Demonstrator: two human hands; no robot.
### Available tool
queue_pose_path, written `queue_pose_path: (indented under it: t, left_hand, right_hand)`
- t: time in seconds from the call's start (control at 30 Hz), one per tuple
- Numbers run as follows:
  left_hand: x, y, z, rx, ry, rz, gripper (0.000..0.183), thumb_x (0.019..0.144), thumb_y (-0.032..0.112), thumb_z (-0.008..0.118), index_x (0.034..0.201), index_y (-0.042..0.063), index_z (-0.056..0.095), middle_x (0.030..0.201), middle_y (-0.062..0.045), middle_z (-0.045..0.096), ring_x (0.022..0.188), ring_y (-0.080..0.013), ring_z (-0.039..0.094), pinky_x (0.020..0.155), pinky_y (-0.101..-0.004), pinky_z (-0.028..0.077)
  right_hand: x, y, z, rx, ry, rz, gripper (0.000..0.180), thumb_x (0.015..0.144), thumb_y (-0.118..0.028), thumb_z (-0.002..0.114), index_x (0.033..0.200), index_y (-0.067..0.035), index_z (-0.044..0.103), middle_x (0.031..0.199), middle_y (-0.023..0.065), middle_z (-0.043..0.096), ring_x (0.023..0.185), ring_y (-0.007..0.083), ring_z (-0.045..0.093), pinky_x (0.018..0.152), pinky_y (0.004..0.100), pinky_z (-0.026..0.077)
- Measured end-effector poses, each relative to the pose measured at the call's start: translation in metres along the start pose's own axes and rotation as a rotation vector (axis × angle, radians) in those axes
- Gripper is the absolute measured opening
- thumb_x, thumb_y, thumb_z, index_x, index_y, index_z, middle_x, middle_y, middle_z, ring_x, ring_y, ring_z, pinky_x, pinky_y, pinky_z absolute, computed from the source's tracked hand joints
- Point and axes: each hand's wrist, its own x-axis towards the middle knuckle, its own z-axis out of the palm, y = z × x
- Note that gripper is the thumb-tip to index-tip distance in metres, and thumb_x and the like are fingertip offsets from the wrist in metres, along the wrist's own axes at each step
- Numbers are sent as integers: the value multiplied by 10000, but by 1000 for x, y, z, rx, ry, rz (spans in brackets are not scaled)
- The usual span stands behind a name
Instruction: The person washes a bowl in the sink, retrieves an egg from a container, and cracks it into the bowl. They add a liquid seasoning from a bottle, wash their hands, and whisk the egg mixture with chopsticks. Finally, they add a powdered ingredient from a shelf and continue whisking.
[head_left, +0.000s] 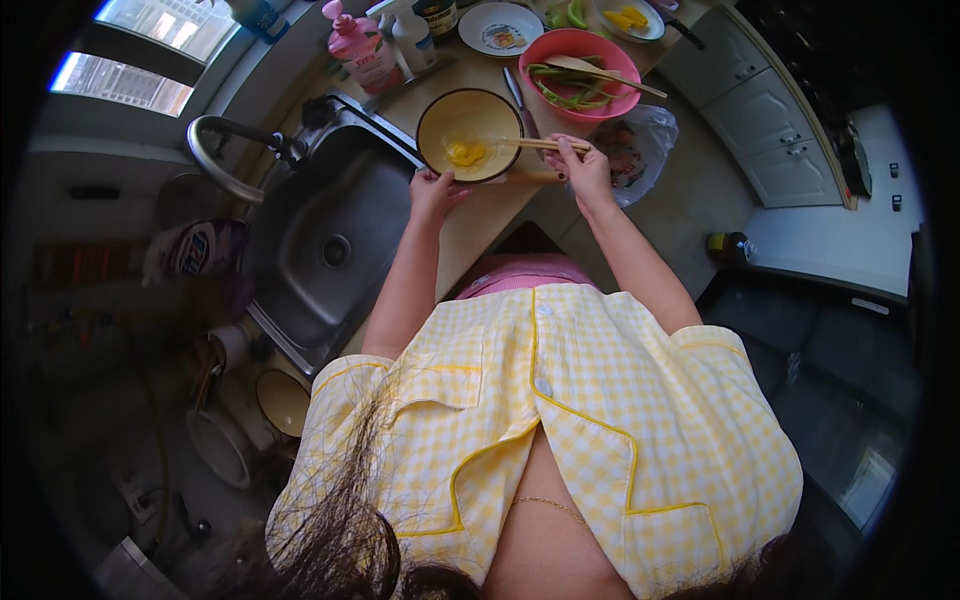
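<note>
A cream bowl (448, 112) with a dark rim stands on the counter beside the sink. Yellow beaten egg (466, 155) lies in the bottom of it. My left hand (435, 196) grips the bowl's near left edge. In my right hand (577, 166) is a pair of wooden chopsticks (541, 143). Their tips reach over the rim into the bowl and look blurred near the egg. A knife (517, 96) lies just past the bowl. Close to my right hand, a clear plastic bag (652, 139) holds brownish round things, probably eggs.
To the left is a steel sink (315, 202) with a curved faucet (225, 176). Behind the bowl stand a pink pump bottle (364, 52) and a white spray bottle (412, 37). A pink basin (581, 111) holds green vegetable pieces and a wooden spatula (592, 70). A white plate (480, 22) sits behind.
</note>
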Motion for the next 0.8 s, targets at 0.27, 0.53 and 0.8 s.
queue_pose_path:
  t: [0.27,0.53,0.8]
  left_hand:
    - [2,1,0,-80,-52,-16,239,818,13,538,914,7,319,852,-179,535,678,-309,639,563,-360,579]
    - [8,-3,-4,-70,-57,-22,240,801,2,537,914,6,326,847,-153,505,669,-308,638,560,-349,581]
    - [3,9,11,-44,26,27,237,765,-27,496,911,17,314,844,-117,455,639,-300,628,533,-347,584]
  right_hand:
    - [-7,1,3,-75,20,-56,236,901,-159,525,1024,34,583,945,96,627,821,147,624,749,242,522]
    - [-7,4,4,5,37,20,227,895,-156,536,1011,31,591,928,83,629,816,132,616,733,234,520]
    - [1,-6,42,-81,12,-46,226,895,-216,542,1025,-46,614,945,37,618,803,80,581,716,208,502]
